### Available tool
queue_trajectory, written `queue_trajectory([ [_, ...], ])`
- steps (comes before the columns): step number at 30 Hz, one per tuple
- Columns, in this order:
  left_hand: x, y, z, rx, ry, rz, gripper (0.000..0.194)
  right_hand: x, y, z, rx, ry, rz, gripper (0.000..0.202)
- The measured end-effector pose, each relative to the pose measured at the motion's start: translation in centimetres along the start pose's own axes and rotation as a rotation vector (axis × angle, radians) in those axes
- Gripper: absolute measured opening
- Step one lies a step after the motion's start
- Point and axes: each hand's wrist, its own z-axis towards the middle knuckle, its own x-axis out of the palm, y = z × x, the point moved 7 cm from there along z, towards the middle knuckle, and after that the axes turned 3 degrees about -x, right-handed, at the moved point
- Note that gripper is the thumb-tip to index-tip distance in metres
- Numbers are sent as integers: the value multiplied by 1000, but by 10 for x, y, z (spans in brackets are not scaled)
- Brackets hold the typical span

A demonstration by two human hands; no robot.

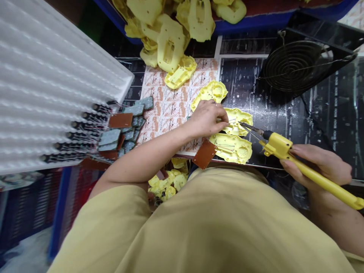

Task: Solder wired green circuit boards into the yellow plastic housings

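Note:
My right hand point(315, 167) is wrapped round a yellow soldering gun point(277, 146), whose dark tip reaches into the middle yellow plastic shell point(240, 117). Over the left end of that shell, my left hand point(209, 117) is closed with thumb and fingertips pinched; thin wires run from there, but what exactly it grips is too small to tell. Just beyond lies another yellow shell point(212, 93), partly behind the left hand. On the near side is a third shell point(234, 148) with thin wires across it, and a brown circuit board point(204, 154) overlaps its left end.
A heap of yellow shells point(170, 41) spills from a blue bin point(256, 24) at the back. Several circuit boards point(121, 120) are piled at the left, wired to dark parts beside a white foam sheet point(65, 76). A black fan point(295, 64) stands at the back right.

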Motion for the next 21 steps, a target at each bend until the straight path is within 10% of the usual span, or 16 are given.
queue_trajectory([
  [21, -1, -13, 10, -82, 155, 157, 15, 0, -6, 1, -94, 108, -53, 16],
])
